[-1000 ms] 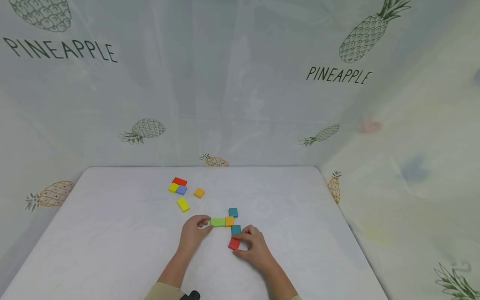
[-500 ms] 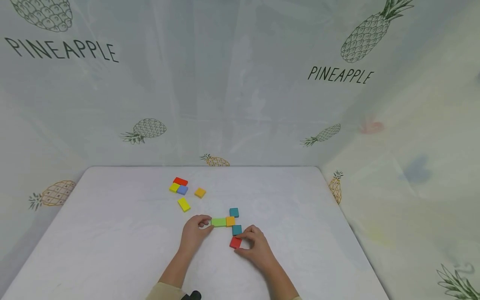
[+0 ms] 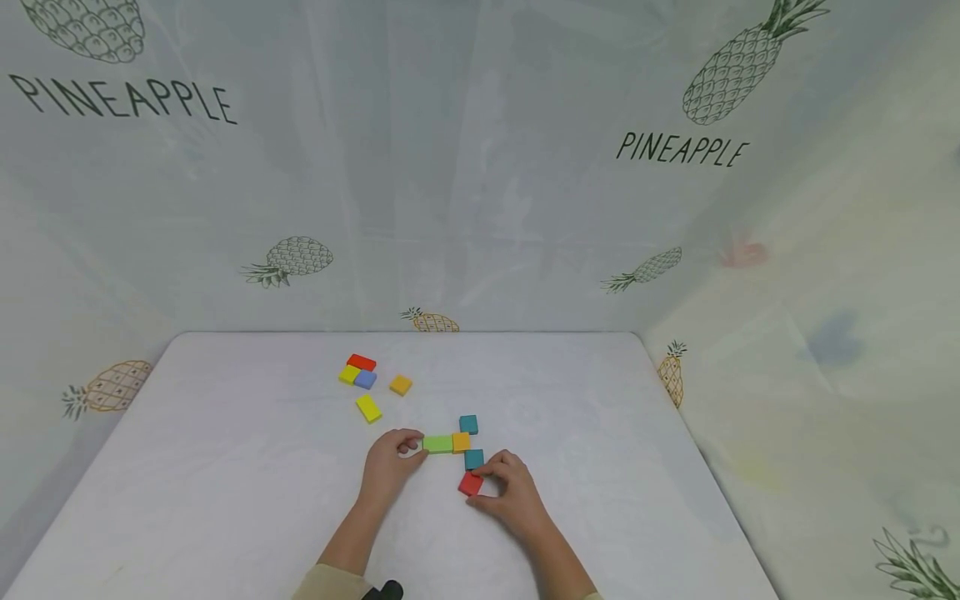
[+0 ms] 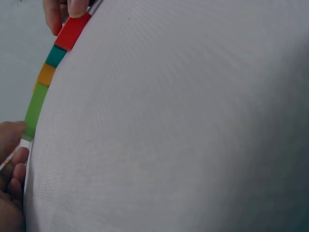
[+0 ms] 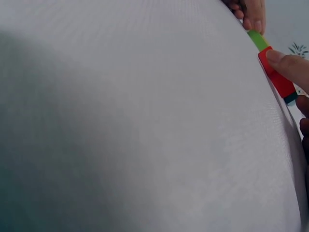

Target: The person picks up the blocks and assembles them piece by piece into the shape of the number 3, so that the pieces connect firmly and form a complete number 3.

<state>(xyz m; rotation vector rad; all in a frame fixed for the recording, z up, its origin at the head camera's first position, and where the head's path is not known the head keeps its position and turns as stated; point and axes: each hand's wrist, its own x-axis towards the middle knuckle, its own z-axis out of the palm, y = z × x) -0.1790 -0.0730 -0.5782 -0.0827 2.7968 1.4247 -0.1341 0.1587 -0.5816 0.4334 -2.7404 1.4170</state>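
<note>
In the head view my left hand pinches the left end of a light green rectangular block between thumb and fingers. An orange square block sits against its right end. One teal block lies beyond the orange block's right side, and another teal block lies on its near side. My right hand holds a red block by its edges, thumb at the near side and a finger at the far side. The red block is slightly turned, its far edge right at the nearer teal block.
Toward the back left of the white table lie a red block, a yellow block and a blue block grouped together. An orange block and a yellow rectangular block lie separately nearby. A pineapple-print curtain rises behind.
The red block in my right hand has shifted slightly away from me, toward the nearer teal block. My left hand and the other blocks have stayed in place.
</note>
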